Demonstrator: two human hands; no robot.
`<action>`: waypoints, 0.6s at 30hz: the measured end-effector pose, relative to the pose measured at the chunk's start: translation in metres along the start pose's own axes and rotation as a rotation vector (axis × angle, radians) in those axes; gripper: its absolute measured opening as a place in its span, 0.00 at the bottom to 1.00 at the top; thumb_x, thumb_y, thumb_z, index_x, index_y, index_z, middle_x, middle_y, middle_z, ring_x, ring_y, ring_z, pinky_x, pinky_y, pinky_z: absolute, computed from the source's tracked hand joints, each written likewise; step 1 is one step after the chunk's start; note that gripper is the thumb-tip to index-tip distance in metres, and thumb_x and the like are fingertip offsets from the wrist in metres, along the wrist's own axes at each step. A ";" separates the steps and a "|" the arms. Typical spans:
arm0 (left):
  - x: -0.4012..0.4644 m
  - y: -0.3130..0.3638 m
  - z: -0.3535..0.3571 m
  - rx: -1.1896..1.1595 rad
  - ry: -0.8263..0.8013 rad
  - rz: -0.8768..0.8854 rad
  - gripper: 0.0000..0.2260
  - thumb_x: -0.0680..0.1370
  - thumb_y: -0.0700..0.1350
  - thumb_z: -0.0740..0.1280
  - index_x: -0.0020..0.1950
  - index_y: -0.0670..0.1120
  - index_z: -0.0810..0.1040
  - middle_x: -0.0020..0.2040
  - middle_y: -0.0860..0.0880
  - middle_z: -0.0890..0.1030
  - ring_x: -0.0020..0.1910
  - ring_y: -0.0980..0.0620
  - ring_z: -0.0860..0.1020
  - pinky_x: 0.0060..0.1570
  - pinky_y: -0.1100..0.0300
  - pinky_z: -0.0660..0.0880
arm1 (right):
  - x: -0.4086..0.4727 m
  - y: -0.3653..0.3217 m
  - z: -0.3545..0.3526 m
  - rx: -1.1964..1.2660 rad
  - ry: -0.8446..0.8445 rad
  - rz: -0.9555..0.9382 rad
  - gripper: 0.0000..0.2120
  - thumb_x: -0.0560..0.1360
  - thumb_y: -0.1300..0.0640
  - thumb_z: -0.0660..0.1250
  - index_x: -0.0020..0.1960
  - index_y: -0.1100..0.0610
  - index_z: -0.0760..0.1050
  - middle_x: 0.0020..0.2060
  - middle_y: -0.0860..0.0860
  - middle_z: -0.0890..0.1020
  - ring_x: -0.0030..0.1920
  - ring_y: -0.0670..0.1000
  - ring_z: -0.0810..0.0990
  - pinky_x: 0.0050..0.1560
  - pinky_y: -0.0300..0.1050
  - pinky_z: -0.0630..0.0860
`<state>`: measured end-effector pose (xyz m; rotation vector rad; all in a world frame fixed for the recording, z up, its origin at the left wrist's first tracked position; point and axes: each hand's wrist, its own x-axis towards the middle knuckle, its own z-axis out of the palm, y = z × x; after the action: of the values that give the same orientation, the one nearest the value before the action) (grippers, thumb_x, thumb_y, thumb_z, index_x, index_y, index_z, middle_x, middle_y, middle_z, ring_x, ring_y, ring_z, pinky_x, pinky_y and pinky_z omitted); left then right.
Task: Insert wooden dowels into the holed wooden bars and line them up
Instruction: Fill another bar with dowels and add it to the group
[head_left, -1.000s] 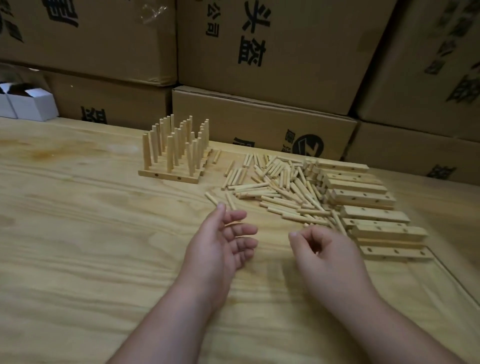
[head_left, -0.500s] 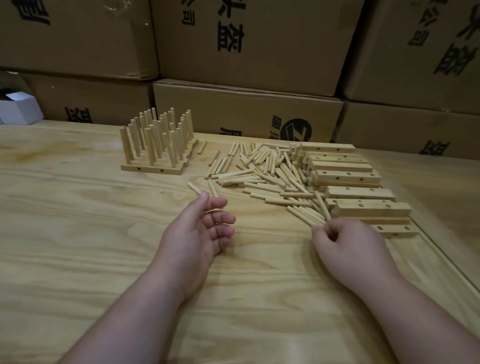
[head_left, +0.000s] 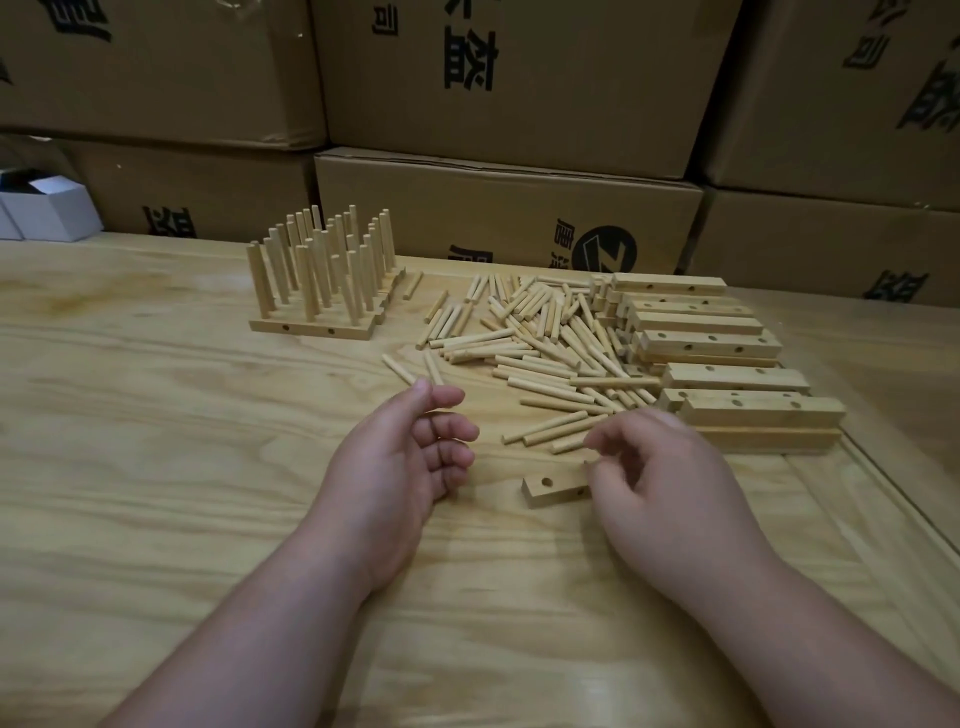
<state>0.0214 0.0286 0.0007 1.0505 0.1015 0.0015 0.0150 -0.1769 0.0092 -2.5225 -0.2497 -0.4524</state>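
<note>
**Right hand on a holed bar, left hand loose beside it**

The right hand (head_left: 670, 488) is blurred, its fingers curled down over one end of a short holed wooden bar (head_left: 553, 487) that lies flat on the plywood table (head_left: 156, 467). The hand appears to grip that end, but the fingers hide the contact, so the grip itself cannot be made out. Only the bar's left end shows, with one round hole in its top face; the rest sits under the hand.

The left hand (head_left: 405, 467) hovers palm inward, just left of the bar and apart from it, fingers loosely bent and holding nothing.

Beyond the hands lies a loose heap of wooden dowels (head_left: 540, 343), scattered at many angles; two stray dowels (head_left: 415, 366) lie just past the left fingertips. To the heap's right sits a stack of holed bars (head_left: 727, 374), several showing holes in top and side faces. Farther left, well apart from the hands, stand the finished bars with upright dowels (head_left: 322, 280), set side by side in rows; the rear rows overlap and are hard to count.

Cardboard boxes (head_left: 509, 213) with printed characters wall off the back, cut by the frame. A small white box (head_left: 57, 213) sits at the far left edge.
</note>
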 end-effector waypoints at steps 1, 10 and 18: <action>0.000 0.000 0.000 0.007 -0.002 0.004 0.12 0.83 0.50 0.59 0.53 0.44 0.78 0.35 0.47 0.80 0.30 0.53 0.76 0.30 0.63 0.73 | 0.002 0.005 -0.001 -0.048 -0.038 0.023 0.09 0.73 0.55 0.65 0.50 0.45 0.78 0.45 0.37 0.75 0.50 0.44 0.74 0.55 0.48 0.74; 0.002 -0.004 -0.002 0.030 -0.005 0.039 0.08 0.81 0.43 0.60 0.52 0.43 0.79 0.37 0.47 0.82 0.34 0.53 0.80 0.33 0.63 0.76 | 0.001 0.006 -0.001 -0.253 -0.236 -0.163 0.13 0.70 0.49 0.64 0.53 0.42 0.77 0.47 0.36 0.73 0.55 0.44 0.69 0.57 0.45 0.59; 0.004 -0.005 -0.005 -0.012 0.056 0.055 0.10 0.81 0.39 0.62 0.58 0.47 0.81 0.52 0.45 0.85 0.53 0.48 0.84 0.48 0.58 0.79 | -0.005 0.004 0.007 0.040 -0.043 -0.324 0.10 0.75 0.49 0.72 0.55 0.44 0.78 0.47 0.35 0.77 0.51 0.37 0.73 0.55 0.35 0.67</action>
<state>0.0246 0.0304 -0.0065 1.0413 0.1233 0.0808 0.0136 -0.1761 0.0001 -2.4607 -0.6829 -0.5124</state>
